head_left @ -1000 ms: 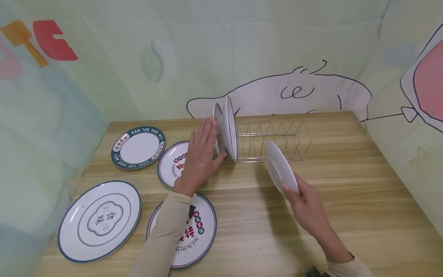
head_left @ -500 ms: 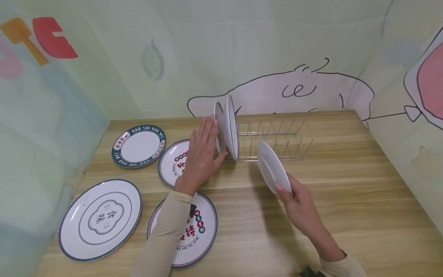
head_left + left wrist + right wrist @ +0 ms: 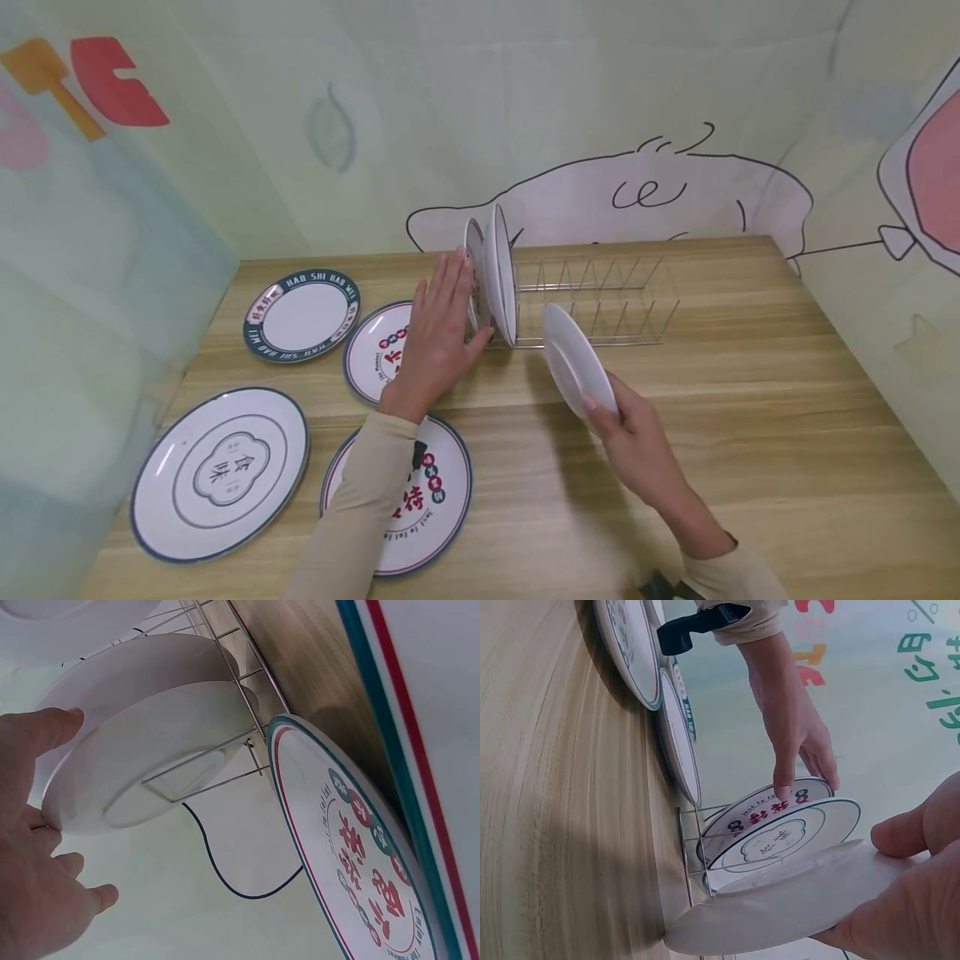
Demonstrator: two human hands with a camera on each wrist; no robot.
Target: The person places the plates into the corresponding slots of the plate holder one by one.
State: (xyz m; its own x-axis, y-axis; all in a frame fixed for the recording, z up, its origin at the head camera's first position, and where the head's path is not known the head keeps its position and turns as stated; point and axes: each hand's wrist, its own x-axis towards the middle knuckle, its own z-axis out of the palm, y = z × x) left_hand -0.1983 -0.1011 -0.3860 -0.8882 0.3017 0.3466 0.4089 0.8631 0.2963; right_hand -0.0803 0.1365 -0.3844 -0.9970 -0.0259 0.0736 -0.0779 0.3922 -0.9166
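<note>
My right hand (image 3: 637,442) pinches a white plate (image 3: 573,358) at its near edge, thumb on one face and fingers behind. The plate is tilted on edge, just in front of the wire plate rack (image 3: 630,340). In the right wrist view its underside (image 3: 780,915) faces the camera, overlapping the rack. Two plates stand upright at the rack's left end: a larger one (image 3: 501,275) and a smaller one (image 3: 472,233). My left hand (image 3: 438,342) rests against the smaller one's outer side with fingers extended; its thumb lies by the plates' near edge.
Left on the wooden table (image 3: 750,400) lie a teal-rimmed plate (image 3: 300,317), a large oval-looking plate (image 3: 262,492), and two red-lettered plates, the farther one (image 3: 363,358) and nearer one (image 3: 442,533) partly under the left arm. A printed cloth wall (image 3: 525,100) stands behind.
My right hand has moved left with the white plate, bringing it closer to the upright plates in the rack. The left hand has stayed in place against them.
</note>
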